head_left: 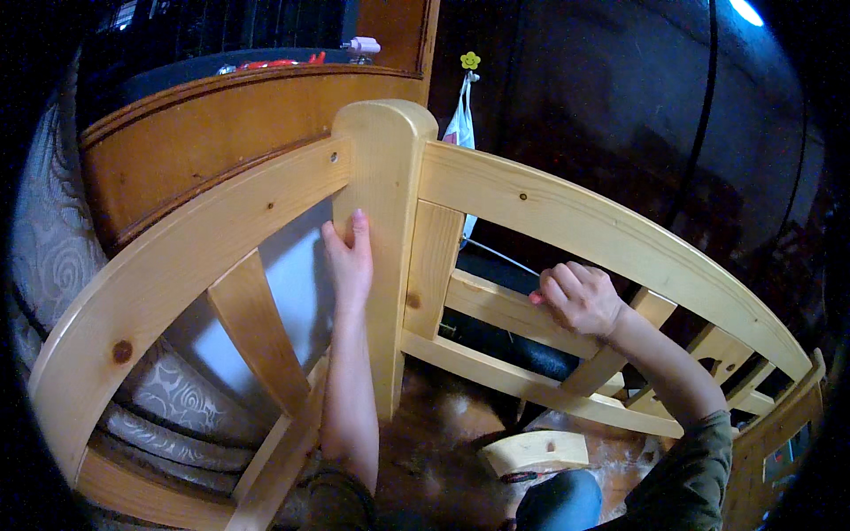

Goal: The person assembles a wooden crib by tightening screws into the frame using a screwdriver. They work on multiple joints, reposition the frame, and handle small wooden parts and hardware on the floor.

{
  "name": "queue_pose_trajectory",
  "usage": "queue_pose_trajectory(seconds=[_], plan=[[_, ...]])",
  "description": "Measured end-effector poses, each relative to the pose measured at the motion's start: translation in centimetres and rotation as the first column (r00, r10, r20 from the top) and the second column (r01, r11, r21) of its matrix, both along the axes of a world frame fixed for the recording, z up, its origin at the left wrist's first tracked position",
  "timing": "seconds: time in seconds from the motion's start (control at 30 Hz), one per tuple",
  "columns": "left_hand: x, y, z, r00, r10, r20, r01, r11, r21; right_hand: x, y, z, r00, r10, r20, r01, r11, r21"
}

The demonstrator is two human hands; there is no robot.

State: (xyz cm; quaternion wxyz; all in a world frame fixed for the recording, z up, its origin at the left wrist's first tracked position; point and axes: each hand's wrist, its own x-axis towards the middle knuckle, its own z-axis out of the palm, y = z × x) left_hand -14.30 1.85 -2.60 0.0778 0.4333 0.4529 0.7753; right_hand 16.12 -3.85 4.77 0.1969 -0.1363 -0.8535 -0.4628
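A thick pale wooden post (382, 159) with a rounded top stands upright in the middle, where two slatted wooden panels meet at a corner. My left hand (351, 265) grips the post's left edge, thumb up on its face, other fingers mostly hidden. My right hand (580, 296) is a closed fist in the right panel's gap, below its curved top rail (567, 212). From that fist a screwdriver's thin metal shaft (500, 255) runs left to the panel's end slat (434, 265); its handle is mostly hidden and its tip's contact is unclear.
A curved wooden piece (536, 451) lies on the floor by my knee (562, 500), a dark-and-red tool (521, 476) beside it. The left slatted panel (150, 274) stands before patterned upholstery (177, 403). Behind are a brown headboard (221, 142), dark cabinet doors (602, 97) and a hanging bag (462, 119).
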Motion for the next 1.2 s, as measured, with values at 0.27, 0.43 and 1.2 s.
queue_pose_trajectory(seconds=[0.27,0.43,1.2], plan=[[0.5,-0.9,0.7,0.999,-0.027,0.027,0.028,0.997,-0.065,-0.6,-0.3,-0.5,0.931,-0.001,-0.365,-0.112,0.951,-0.288],[-0.4,1.3,-1.0,0.997,0.025,0.066,-0.022,0.999,-0.047,-0.3,0.1,-0.5,0.962,-0.010,-0.273,-0.058,0.969,-0.242],[2.6,-2.1,0.0,0.921,0.218,-0.324,-0.294,0.933,-0.207,-1.5,0.6,-2.5,0.823,0.008,-0.568,-0.153,0.966,-0.209]])
